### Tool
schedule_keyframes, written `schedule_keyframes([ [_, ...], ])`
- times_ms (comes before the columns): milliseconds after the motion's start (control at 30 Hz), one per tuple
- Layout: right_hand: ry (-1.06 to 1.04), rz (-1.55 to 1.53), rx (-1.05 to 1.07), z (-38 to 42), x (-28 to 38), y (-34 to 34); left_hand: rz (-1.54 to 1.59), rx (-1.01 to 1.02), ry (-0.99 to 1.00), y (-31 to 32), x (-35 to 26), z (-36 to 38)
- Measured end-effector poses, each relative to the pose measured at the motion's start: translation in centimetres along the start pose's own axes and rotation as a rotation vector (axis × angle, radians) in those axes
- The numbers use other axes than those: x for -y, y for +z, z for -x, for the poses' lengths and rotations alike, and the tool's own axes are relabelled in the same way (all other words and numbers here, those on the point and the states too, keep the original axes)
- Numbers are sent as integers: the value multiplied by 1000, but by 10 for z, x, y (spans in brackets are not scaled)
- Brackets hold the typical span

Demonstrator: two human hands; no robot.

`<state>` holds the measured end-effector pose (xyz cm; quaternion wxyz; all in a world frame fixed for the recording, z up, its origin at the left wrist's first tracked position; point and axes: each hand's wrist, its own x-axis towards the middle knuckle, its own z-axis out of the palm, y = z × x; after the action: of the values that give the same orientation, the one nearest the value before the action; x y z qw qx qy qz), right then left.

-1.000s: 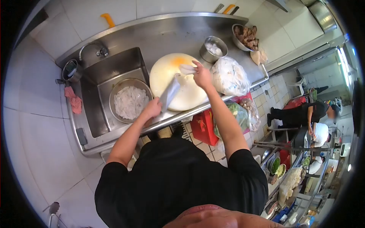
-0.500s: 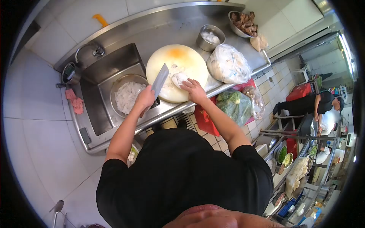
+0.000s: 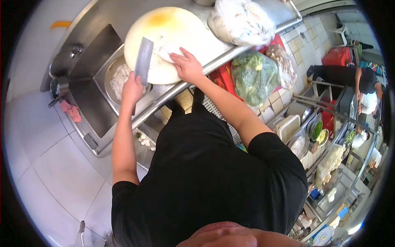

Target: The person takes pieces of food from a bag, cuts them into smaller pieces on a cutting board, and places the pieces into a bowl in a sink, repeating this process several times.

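Note:
My left hand (image 3: 132, 89) is closed around the handle of a cleaver (image 3: 143, 59), whose broad blade points up over the left part of the round white cutting board (image 3: 191, 33). On the board, my right hand (image 3: 188, 67) has its fingers on a pale, whitish food piece (image 3: 165, 55) just right of the blade. The blade and the fingers are apart. Small scraps lie beside the piece. Left of the board, a metal bowl in the sink holds pale strips (image 3: 119, 80).
The sink (image 3: 90, 101) has a faucet (image 3: 76, 50) and a pink cloth (image 3: 70, 111). Right of the board sits a bulging plastic bag (image 3: 240, 22). Bagged green vegetables (image 3: 255, 76) stand below the counter edge. Shelves of food and people (image 3: 364, 80) are farther right.
The view has shifted and turned, so the board and sink sit higher and further left. The cleaver blade stands more upright. The right hand's fingers remain on the pale piece.

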<state>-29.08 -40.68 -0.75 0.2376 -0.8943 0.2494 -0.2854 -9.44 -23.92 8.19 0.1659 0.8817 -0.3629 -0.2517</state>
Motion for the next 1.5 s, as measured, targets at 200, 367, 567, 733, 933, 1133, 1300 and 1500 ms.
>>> schedule_keyframes([
  [200,46,39,-20,-2,-1,-5,-25,-45,0,3,-1,1],
  [367,313,-126,36,-29,9,-29,-72,-9,-33,1,-8,3],
  [567,619,96,343,-65,10,-16,-66,-26,-6,1,-9,5],
  [733,667,212,488,-80,38,-30,-46,-43,-8,3,-3,1],
  [933,579,281,692,-81,49,-13,-49,-2,-46,1,1,-3],
  [1133,602,222,535,-73,47,23,-19,41,-74,-9,-9,3],
  [1300,589,148,648,-86,42,3,-34,94,-124,-13,-14,7],
  [1500,472,69,402,-60,41,14,-37,101,-130,-9,-11,5],
])
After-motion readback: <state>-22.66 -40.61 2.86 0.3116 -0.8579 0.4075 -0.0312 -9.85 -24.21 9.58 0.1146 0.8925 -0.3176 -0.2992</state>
